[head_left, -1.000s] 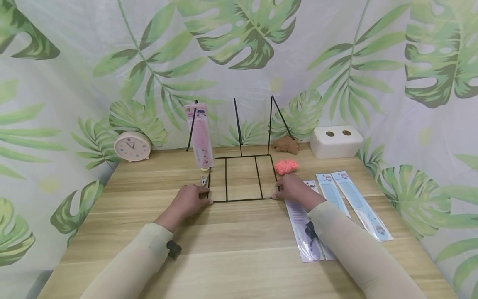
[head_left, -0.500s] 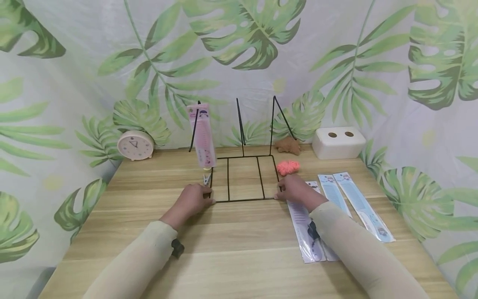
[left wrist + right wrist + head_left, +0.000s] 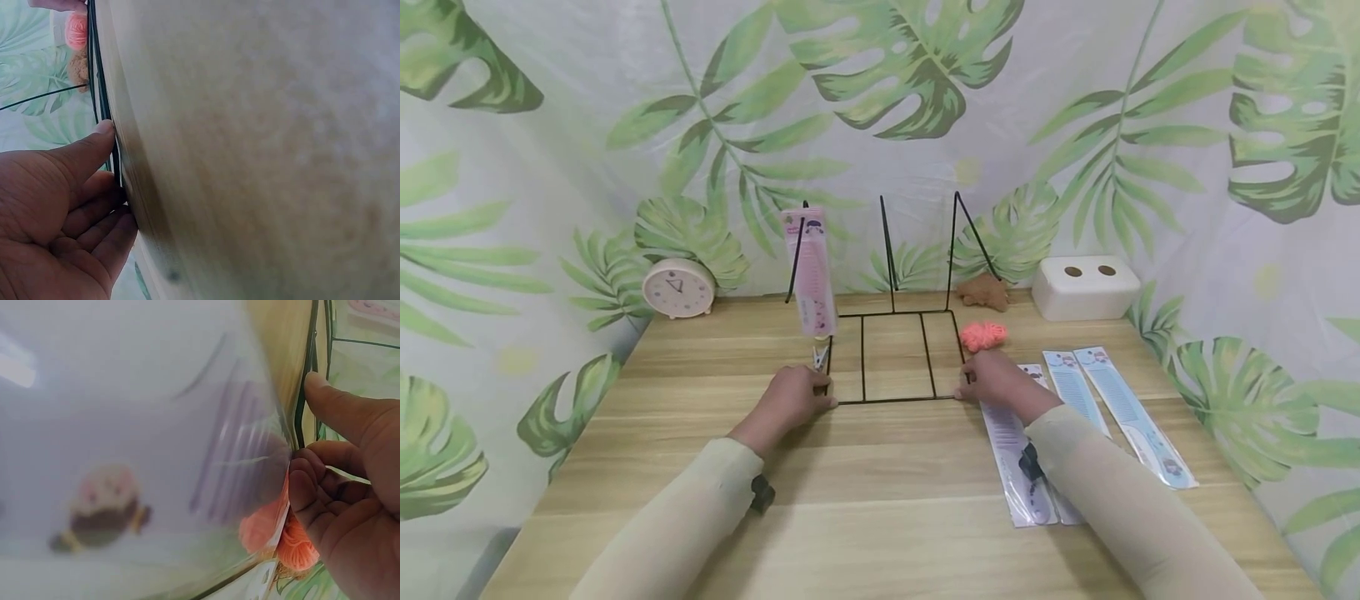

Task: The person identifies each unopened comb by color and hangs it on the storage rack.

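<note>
A black wire rack (image 3: 895, 401) stands on the table, its uprights rising at the back. My left hand (image 3: 787, 402) pinches its front left corner; in the left wrist view the thumb (image 3: 94, 147) and curled fingers meet at the wire. At the front right corner my right hand (image 3: 996, 382) pinches the frame the same way, with the thumb (image 3: 334, 403) against the wire. A pink packaged comb (image 3: 814, 279) hangs from the rack's left prong. Beside my left fingers lies a small clip (image 3: 819, 358). Purple packaging (image 3: 1018, 475) lies partly under my right forearm.
Two blue packaged combs (image 3: 1078, 387) lie on the right of the wooden table (image 3: 880, 517). Coral yarn (image 3: 982, 335) sits beyond my right hand, with a brown object (image 3: 983, 292) behind it. A white box (image 3: 1086, 287) with two holes and a round clock (image 3: 678, 288) stand at the back.
The head view has turned slightly, so the whole scene sits a little further right in it. Both hands keep their hold on the rack's front corners.
</note>
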Motion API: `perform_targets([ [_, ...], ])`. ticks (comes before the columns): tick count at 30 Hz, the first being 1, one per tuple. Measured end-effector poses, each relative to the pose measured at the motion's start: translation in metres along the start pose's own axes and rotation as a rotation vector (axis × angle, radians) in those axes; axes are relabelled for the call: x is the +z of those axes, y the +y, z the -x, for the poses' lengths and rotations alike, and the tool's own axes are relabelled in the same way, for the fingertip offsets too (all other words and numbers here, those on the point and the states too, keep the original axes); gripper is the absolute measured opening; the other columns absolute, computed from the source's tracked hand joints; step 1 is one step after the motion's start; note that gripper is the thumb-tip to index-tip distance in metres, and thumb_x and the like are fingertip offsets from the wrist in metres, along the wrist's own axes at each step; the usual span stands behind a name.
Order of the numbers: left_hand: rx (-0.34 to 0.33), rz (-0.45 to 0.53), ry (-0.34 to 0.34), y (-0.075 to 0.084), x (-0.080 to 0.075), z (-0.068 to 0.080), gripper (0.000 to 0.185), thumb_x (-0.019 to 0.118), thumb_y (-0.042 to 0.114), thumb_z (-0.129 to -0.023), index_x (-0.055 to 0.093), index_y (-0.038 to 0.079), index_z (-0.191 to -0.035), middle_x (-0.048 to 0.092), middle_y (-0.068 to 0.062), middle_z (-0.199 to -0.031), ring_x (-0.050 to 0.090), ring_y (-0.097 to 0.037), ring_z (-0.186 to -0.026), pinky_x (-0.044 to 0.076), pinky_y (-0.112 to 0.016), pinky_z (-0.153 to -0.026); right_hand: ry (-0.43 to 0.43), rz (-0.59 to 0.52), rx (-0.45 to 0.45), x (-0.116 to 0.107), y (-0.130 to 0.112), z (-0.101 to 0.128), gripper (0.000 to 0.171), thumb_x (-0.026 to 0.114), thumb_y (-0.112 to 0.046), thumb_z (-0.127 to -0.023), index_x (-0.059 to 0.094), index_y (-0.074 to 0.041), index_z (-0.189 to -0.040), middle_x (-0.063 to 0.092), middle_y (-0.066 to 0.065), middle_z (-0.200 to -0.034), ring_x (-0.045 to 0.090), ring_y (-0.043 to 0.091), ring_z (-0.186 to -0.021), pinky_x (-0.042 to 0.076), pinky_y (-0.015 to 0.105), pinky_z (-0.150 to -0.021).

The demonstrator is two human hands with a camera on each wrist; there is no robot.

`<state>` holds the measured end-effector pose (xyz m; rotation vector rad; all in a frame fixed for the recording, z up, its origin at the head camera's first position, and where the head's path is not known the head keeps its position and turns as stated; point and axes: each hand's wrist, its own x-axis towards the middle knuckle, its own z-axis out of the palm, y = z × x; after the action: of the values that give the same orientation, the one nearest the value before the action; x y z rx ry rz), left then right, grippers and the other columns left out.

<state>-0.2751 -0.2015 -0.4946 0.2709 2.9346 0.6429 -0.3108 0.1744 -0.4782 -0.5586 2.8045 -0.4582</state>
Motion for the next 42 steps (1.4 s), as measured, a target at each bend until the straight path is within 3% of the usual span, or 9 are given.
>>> perform_targets([
  [11,-0.003,0.011,0.006,0.0,0.001,-0.001,0.049,0.085,0.029,-0.097,0.074,0.005,-0.139,0.068,-0.022,-0.147,0.063,-0.044,-0.136,0.051,-0.06,-0.116,0.076,0.005,-0.055,0.004,0.008,0.009,0.034,0.087,-0.034,-0.094,0.066,-0.008,-0.088,0.045,-0.004,-0.07,0.043,0.016,-0.068,0.034,0.032,-0.063],
  [17,-0.001,-0.009,0.007,0.001,-0.001,-0.002,0.05,0.086,0.029,-0.096,0.074,0.006,-0.138,0.068,-0.02,-0.147,0.063,-0.045,-0.137,0.049,-0.059,-0.118,0.119,0.005,-0.055,0.001,0.013,0.026,0.035,0.085,-0.034,-0.096,0.073,-0.002,-0.1,0.066,0.006,-0.085,0.058,0.021,-0.08,0.051,0.042,-0.073],
  [19,0.002,-0.013,0.0,0.003,-0.001,-0.002,0.05,0.086,0.029,-0.096,0.074,0.006,-0.138,0.068,-0.019,-0.148,0.063,-0.045,-0.137,0.049,-0.059,-0.118,0.151,-0.009,-0.044,-0.001,0.017,0.036,0.037,0.084,-0.032,-0.095,0.076,0.0,-0.112,0.072,0.009,-0.094,0.064,0.023,-0.086,0.056,0.046,-0.08],
  [24,-0.007,-0.005,-0.002,0.003,-0.002,-0.002,0.049,0.086,0.028,-0.096,0.074,0.005,-0.138,0.068,-0.02,-0.147,0.064,-0.045,-0.135,0.05,-0.06,-0.117,0.164,-0.066,0.03,-0.004,0.034,0.059,0.047,0.083,-0.029,-0.096,0.074,0.001,-0.132,0.068,0.007,-0.094,0.059,0.021,-0.086,0.053,0.041,-0.078],
  [31,-0.01,0.004,0.002,-0.001,0.0,-0.002,0.049,0.087,0.029,-0.095,0.075,0.006,-0.137,0.07,-0.022,-0.144,0.067,-0.044,-0.13,0.052,-0.06,-0.114,0.216,-0.074,0.124,-0.002,0.074,0.091,0.05,0.082,-0.029,-0.097,0.073,0.002,-0.136,0.069,0.003,-0.093,0.058,0.019,-0.084,0.05,0.037,-0.077],
  [36,-0.001,-0.001,0.012,-0.001,0.0,-0.001,0.048,0.088,0.029,-0.094,0.077,0.006,-0.134,0.071,-0.023,-0.142,0.067,-0.044,-0.13,0.052,-0.06,-0.114,0.254,-0.079,0.19,-0.008,0.101,0.116,0.055,0.082,-0.032,-0.097,0.071,0.005,-0.136,0.075,0.013,-0.103,0.064,0.026,-0.092,0.055,0.047,-0.085],
  [39,0.002,0.001,0.012,0.0,0.0,-0.001,0.047,0.088,0.029,-0.094,0.077,0.006,-0.133,0.071,-0.023,-0.141,0.067,-0.044,-0.129,0.052,-0.06,-0.114,0.274,-0.093,0.27,-0.013,0.114,0.13,0.061,0.08,-0.034,-0.098,0.067,0.008,-0.14,0.075,0.025,-0.118,0.069,0.04,-0.104,0.056,0.059,-0.094],
  [42,0.001,0.004,0.014,0.0,0.0,-0.001,0.046,0.088,0.029,-0.094,0.077,0.006,-0.133,0.072,-0.023,-0.14,0.068,-0.044,-0.127,0.053,-0.061,-0.113,0.273,-0.093,0.37,-0.017,0.128,0.144,0.068,0.075,-0.037,-0.101,0.059,0.011,-0.146,0.066,0.035,-0.133,0.062,0.054,-0.122,0.05,0.069,-0.104],
])
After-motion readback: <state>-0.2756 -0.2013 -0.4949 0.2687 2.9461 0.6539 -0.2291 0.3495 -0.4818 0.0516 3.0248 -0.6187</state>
